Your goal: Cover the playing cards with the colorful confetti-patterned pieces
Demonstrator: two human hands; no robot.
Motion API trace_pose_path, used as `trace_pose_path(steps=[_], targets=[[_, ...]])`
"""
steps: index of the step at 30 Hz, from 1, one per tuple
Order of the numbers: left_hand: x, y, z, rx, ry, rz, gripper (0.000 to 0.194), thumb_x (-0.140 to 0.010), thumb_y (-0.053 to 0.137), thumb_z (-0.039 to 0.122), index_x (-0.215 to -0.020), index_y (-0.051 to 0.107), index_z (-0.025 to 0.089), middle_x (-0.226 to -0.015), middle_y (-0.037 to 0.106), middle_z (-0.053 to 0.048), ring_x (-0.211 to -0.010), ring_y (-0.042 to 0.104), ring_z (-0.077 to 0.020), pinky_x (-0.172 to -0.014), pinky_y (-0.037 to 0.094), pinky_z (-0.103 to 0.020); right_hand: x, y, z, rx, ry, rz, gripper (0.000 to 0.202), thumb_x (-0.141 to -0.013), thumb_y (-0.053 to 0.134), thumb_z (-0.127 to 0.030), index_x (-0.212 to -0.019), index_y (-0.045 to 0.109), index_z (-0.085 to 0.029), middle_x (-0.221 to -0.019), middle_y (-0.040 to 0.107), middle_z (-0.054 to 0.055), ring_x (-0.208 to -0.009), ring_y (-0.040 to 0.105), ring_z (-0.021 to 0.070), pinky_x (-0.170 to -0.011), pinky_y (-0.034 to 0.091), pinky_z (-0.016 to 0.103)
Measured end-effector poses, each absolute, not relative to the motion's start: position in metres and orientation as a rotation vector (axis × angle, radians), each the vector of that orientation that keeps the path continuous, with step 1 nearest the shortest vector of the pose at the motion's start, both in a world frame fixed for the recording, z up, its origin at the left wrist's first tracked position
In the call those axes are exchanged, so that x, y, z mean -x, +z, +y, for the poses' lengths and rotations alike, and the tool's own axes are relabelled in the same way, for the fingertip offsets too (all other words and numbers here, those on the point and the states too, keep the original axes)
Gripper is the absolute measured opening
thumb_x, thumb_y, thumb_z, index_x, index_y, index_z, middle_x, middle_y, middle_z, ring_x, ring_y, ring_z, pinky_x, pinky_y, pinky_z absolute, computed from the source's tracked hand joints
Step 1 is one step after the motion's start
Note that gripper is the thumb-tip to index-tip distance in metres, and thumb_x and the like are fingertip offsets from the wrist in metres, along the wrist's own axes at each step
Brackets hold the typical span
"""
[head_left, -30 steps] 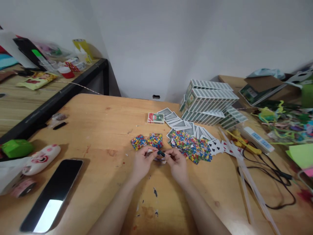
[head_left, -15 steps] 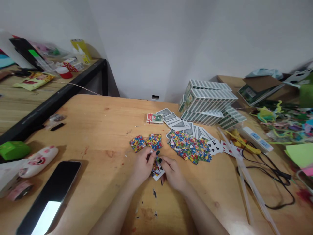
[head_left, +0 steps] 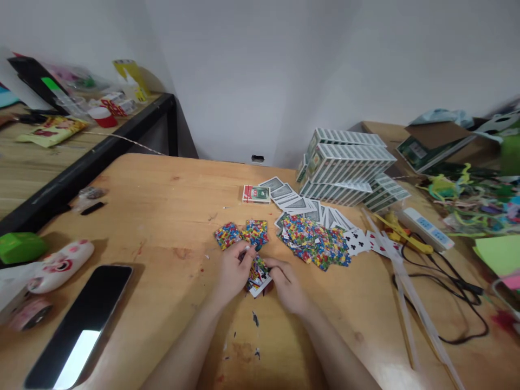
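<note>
My left hand [head_left: 235,269] is closed on a playing card [head_left: 259,275] that shows a club and a coloured figure, with a multicoloured patterned piece at its upper part. The fingers of my right hand [head_left: 287,284] pinch the right edge of the same card. Just beyond my hands lie two multicoloured squares [head_left: 228,235]. To the right a pile of multicoloured pieces [head_left: 314,241] overlaps a spread of grey-backed cards [head_left: 298,205]. A red and green card box [head_left: 256,194] lies flat behind the squares.
Striped card boxes [head_left: 351,162] are stacked at the back right. A phone [head_left: 81,325] lies at the left. Clear plastic strips [head_left: 410,287], a power strip [head_left: 425,227] and black cable occupy the right. Small dark scraps lie near my forearms.
The card between my hands has turned a little and more of its face shows. My hands have drawn slightly apart. The whole view has shifted slightly.
</note>
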State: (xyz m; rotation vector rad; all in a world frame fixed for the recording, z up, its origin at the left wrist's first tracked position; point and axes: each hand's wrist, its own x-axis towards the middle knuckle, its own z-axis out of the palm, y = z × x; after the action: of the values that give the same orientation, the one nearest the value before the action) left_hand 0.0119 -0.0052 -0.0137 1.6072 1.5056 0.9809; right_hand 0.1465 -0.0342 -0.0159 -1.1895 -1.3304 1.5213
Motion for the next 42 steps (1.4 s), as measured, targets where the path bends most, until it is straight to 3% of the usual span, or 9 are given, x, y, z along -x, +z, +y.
trace_pose_path(steps=[9,12,15,19,21,24,30,33,42], targets=[[-0.004,-0.015,-0.001,-1.596,0.989,1.482,0.020,-0.079,0.045,0.029,-0.065,0.052,0.016,-0.056,0.047,0.004,-0.052,0.044,-0.0094,-0.049,0.033,-0.019,-0.151,-0.007,-0.031,1.081,1.684,-1.253,0.034,-0.077,0.035,-0.029,-0.085,0.064,-0.014,-0.050,0.059,0.000,-0.043,0.052,0.0119,-0.042,0.042,0.021],[-0.002,-0.013,-0.001,-1.600,0.999,1.505,0.020,-0.078,0.047,0.030,-0.064,0.054,0.016,-0.058,0.051,0.003,-0.056,0.047,-0.0105,-0.052,0.036,-0.019,-0.149,-0.010,-0.030,1.143,1.640,-1.187,0.032,-0.079,0.042,-0.037,-0.092,0.060,-0.014,-0.041,0.048,-0.006,-0.032,0.042,0.0084,-0.033,0.033,0.018],[-0.005,-0.010,-0.002,-1.524,1.061,1.490,0.016,-0.075,0.052,0.030,-0.069,0.058,0.017,-0.065,0.058,0.001,-0.063,0.052,-0.0119,-0.059,0.041,-0.021,-0.146,-0.014,-0.027,1.212,1.550,-1.192,0.027,-0.076,0.051,-0.040,-0.085,0.059,-0.016,-0.041,0.043,-0.008,-0.030,0.034,0.0055,-0.031,0.027,0.017],[-0.008,-0.007,-0.002,-1.206,1.279,1.366,0.025,-0.080,0.046,0.031,-0.098,0.056,0.017,-0.098,0.062,-0.005,-0.085,0.057,-0.0145,-0.072,0.045,-0.023,-0.143,-0.018,-0.023,1.217,1.471,-1.085,0.028,-0.078,0.049,-0.043,-0.084,0.054,-0.016,-0.041,0.045,-0.008,-0.031,0.039,0.0067,-0.031,0.030,0.017],[-0.009,-0.008,-0.002,-1.116,1.303,1.314,0.029,-0.080,0.046,0.030,-0.105,0.052,0.017,-0.101,0.061,-0.006,-0.084,0.058,-0.0147,-0.070,0.046,-0.024,-0.143,-0.019,-0.020,1.186,1.431,-0.998,0.027,-0.078,0.048,-0.042,-0.088,0.051,-0.017,-0.045,0.049,-0.007,-0.033,0.044,0.0081,-0.034,0.035,0.019],[-0.011,-0.011,-0.003,-1.146,1.261,1.285,0.031,-0.078,0.050,0.027,-0.106,0.051,0.016,-0.093,0.062,-0.006,-0.079,0.059,-0.0145,-0.070,0.048,-0.025,-0.144,-0.018,-0.018,1.142,1.411,-0.924,0.031,-0.077,0.050,-0.038,-0.102,0.047,-0.019,-0.050,0.054,-0.005,-0.038,0.050,0.0106,-0.039,0.041,0.022],[-0.012,-0.013,-0.004,-1.207,1.239,1.319,0.036,-0.078,0.049,0.026,-0.113,0.051,0.018,-0.096,0.063,-0.006,-0.084,0.060,-0.0147,-0.075,0.048,-0.026,-0.145,-0.006,-0.022,1.151,1.464,-0.985,0.060,-0.078,0.049,-0.035,-0.132,0.028,-0.022,-0.051,0.057,-0.004,-0.042,0.054,0.0150,-0.043,0.043,0.027],[-0.009,-0.010,-0.003,-1.229,1.197,1.268,0.044,-0.079,0.048,0.026,-0.122,0.045,0.019,-0.097,0.064,-0.005,-0.084,0.060,-0.0144,-0.076,0.048,-0.026,-0.146,-0.004,-0.023,1.145,1.479,-1.004,0.064,-0.077,0.050,-0.035,-0.135,0.024,-0.023,-0.050,0.056,-0.004,-0.041,0.054,0.0151,-0.043,0.042,0.027],[-0.008,-0.011,-0.004,-1.300,1.206,1.261,0.040,-0.079,0.048,0.024,-0.118,0.051,0.018,-0.115,0.058,-0.008,-0.101,0.056,-0.0178,-0.088,0.045,-0.032,-0.149,-0.008,-0.021,1.034,1.558,-0.968,0.065,-0.075,0.054,-0.035,-0.134,0.026,-0.025,-0.055,0.057,-0.004,-0.043,0.054,0.0147,-0.044,0.043,0.027]])
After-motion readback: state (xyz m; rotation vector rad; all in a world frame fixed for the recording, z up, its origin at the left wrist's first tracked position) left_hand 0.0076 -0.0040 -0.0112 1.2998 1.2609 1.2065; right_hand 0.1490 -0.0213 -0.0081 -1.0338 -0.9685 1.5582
